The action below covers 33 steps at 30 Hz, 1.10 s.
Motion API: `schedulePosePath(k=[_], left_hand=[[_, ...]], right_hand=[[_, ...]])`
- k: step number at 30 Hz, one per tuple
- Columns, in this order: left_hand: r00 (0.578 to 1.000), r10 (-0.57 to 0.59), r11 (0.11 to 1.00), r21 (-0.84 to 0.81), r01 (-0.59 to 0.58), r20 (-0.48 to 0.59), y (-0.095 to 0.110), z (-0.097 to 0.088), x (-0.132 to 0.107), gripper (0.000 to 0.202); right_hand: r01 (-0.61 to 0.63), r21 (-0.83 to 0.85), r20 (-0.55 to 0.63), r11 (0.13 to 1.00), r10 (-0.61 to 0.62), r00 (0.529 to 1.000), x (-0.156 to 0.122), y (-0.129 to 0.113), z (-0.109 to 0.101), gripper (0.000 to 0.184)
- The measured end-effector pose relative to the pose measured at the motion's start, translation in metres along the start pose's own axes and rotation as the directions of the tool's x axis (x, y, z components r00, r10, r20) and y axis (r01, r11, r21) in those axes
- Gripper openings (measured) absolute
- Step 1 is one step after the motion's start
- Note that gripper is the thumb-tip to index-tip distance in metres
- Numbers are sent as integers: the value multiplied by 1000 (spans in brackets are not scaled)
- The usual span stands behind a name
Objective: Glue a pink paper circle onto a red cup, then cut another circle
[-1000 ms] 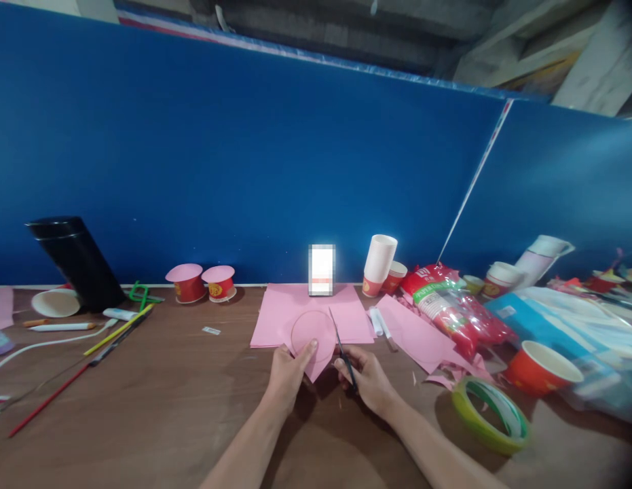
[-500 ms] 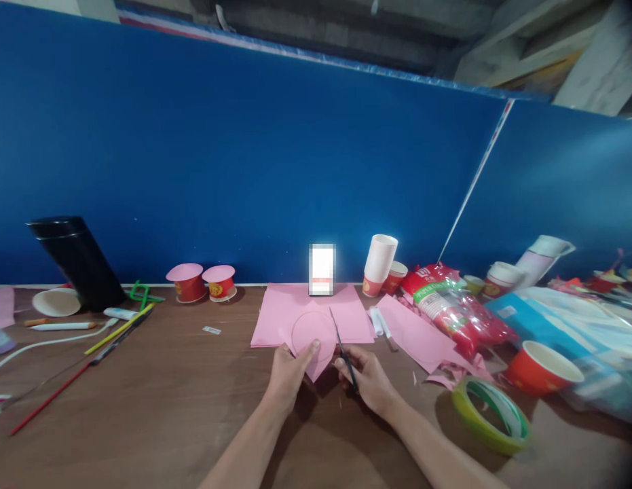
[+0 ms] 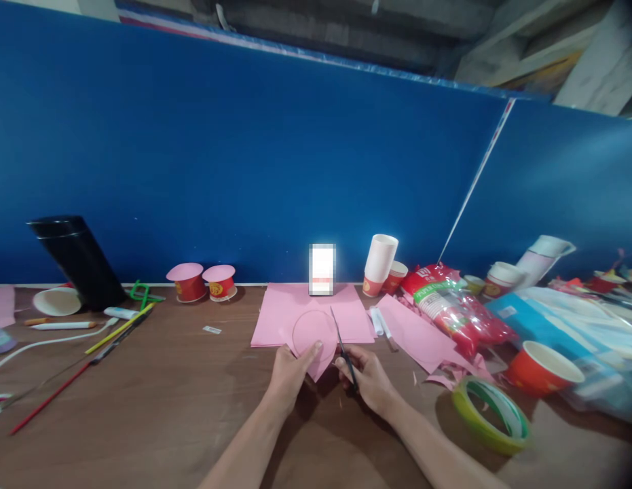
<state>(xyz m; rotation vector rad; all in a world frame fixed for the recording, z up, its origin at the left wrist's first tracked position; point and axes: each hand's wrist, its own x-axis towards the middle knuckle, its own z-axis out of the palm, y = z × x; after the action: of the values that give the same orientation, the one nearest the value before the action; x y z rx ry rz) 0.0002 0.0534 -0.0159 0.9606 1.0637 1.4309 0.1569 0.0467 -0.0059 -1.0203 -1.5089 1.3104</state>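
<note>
My left hand (image 3: 294, 372) pinches a piece of pink paper (image 3: 311, 336), its thumb lying on top. A circle is drawn on this paper, and its near end comes to a point. In my right hand (image 3: 366, 375) is a pair of dark scissors (image 3: 347, 360), blades pointing away from me along the paper's right edge. Whether the blades touch the paper I cannot tell. Behind both hands lies a stack of pink sheets (image 3: 275, 316), partly covered by the held piece.
Two red cups with pink discs (image 3: 187, 282) stand back left, near a black flask (image 3: 79, 261). A phone-like bright screen (image 3: 322, 269) stands behind the stack. To the right are stacked paper cups (image 3: 381, 265), a red bag (image 3: 448, 305), pink scraps (image 3: 417, 333) and a tape roll (image 3: 491, 414).
Almost nothing differs. The pink paper and the scissors have shifted very slightly to the right, with both hands keeping their hold.
</note>
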Motion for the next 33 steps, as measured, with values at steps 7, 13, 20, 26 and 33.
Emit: schedulePosePath(k=[7,13,20,26,33], left_hand=[[1000,-29,1000,-3,29,10,5,1,-1,41],[999,-33,999,-21,32,-16,5,3,-2,41],[999,-23,1000,4,24,-31,4,2,-1,40],[999,-19,1000,20,20,-36,4,2,-1,39],[999,-12,1000,11,12,-50,6,2,-1,41]], right_hand=[[8,-3,-3,1000,-9,1000,0,1,0,33],[3,4,2,1000,-3,1000,0,3,-1,33],[12,10,8,1000,-12,1000,1,4,-1,32],[5,13,2,1000,-5,1000,1,3,0,32],[-2,-3,-5,1000,2,1000,0,0,0,34]])
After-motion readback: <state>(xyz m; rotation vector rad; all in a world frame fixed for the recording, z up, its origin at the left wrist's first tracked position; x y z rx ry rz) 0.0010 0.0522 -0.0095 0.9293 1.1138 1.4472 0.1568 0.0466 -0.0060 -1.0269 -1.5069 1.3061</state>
